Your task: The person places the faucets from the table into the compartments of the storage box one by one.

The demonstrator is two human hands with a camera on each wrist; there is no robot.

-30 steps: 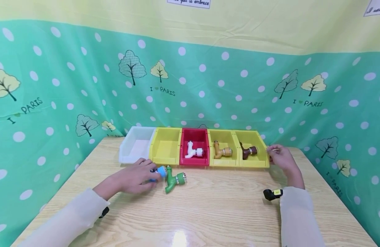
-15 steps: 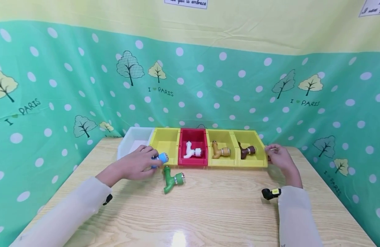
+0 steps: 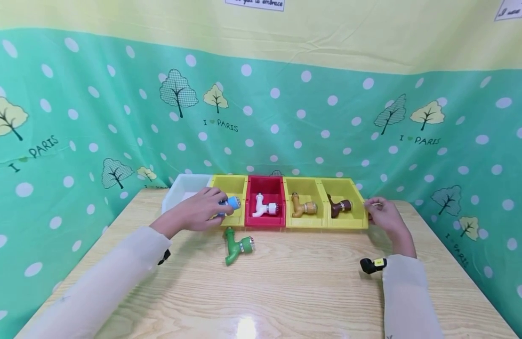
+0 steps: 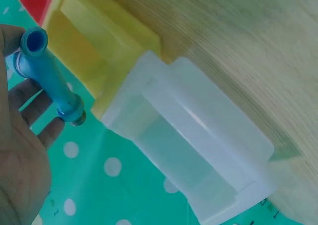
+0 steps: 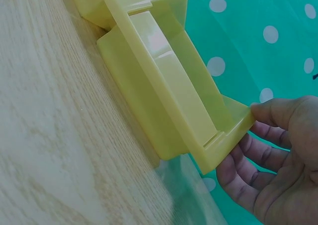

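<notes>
In the head view my left hand holds a blue tap over the front of the left yellow bin. The left wrist view shows this blue tap gripped near its open end, above the bins. At the far right of the row, my right hand pinches the side rim of the end yellow bin, thumb on top and fingers beneath. A green tap lies on the table in front of the row.
A white bin stands at the row's left end. The red bin holds a white tap; the yellow bins to its right hold an orange-brown tap and a dark brown tap. A dotted curtain hangs behind.
My left hand has lifted the blue tap from beside the green tap and carried it forward to over the left yellow bin. My right hand has stayed at the end bin.
</notes>
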